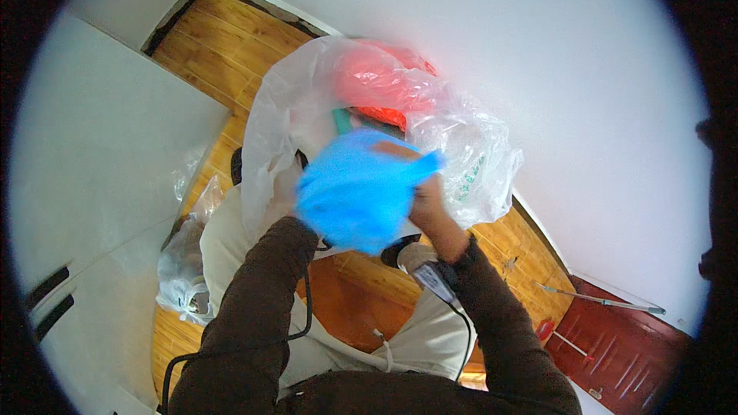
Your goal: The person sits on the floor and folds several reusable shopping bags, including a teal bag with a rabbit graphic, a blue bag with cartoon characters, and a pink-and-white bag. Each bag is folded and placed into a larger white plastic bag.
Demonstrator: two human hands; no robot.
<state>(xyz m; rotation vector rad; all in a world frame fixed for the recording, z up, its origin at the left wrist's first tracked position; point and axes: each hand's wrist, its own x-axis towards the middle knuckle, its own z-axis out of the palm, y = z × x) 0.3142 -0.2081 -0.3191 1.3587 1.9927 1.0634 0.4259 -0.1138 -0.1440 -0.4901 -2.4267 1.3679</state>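
A crumpled blue plastic bag, blurred by motion, is between my hands, above the mouth of a large translucent plastic bag. My right hand grips the blue bag at its right side, fingers partly behind it. My left hand is at the left edge of the blue bag, mostly hidden by it and by the translucent plastic; its grip is not clear. Beyond the blue bag, the large bag holds red plastic and a green item. A clear bag with green writing bulges at the right.
A tied clear bag lies on the wood-look floor at left, beside a pale cabinet panel. A white wall borders the right. A thin pole lies near a dark red panel. Black cable crosses my left arm.
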